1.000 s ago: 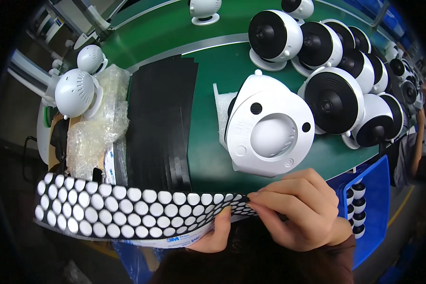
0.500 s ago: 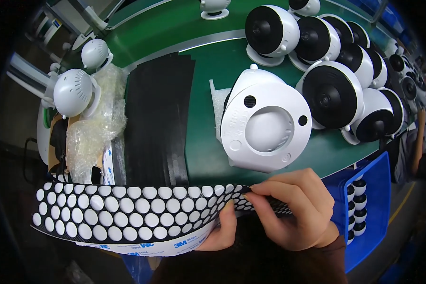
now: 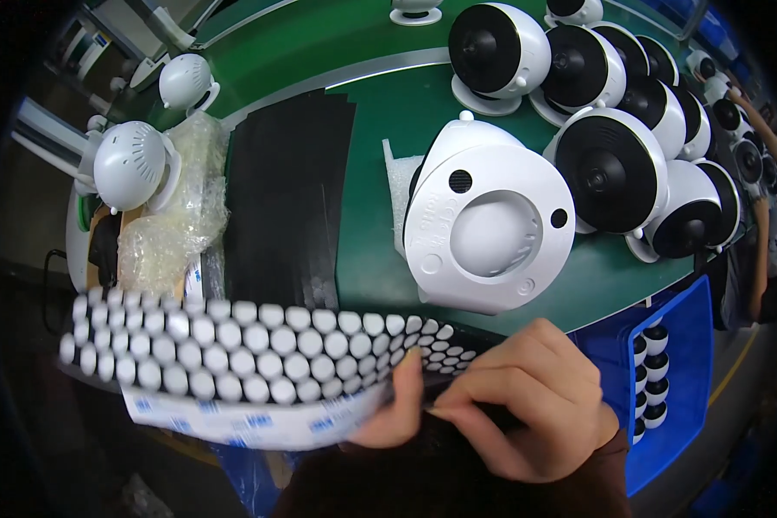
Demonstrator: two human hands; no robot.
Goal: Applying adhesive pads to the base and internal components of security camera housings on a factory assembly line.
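Observation:
A sheet of round white adhesive pads [image 3: 257, 337] on a black backing stretches across the front, blurred by motion, with white printed release paper [image 3: 233, 423] along its lower edge. My left hand [image 3: 395, 413] grips its right part, thumb on the pads; the other fingers are hidden behind. Beside the sheet's right end, my right hand [image 3: 535, 406] is closed, thumb and forefinger pinched together just below the pads; what they hold, if anything, I cannot make out. Beyond the hands, a white round camera-like device [image 3: 419, 229] lies tipped, its base ring with two dark round spots facing me.
Several white devices with black fronts [image 3: 609, 173] crowd the table's right. Black sheets [image 3: 289, 190] and bubble wrap [image 3: 181, 190] lie left, near two white devices [image 3: 129, 164]. A blue bin [image 3: 686, 380] with black-and-white balls stands lower right. Another person's arm [image 3: 761, 250] shows far right.
The pad sheet has risen and tilted, its right end bending up. My right fingertips have moved from its top edge down and slightly left, still pinched. My left hand keeps its grip.

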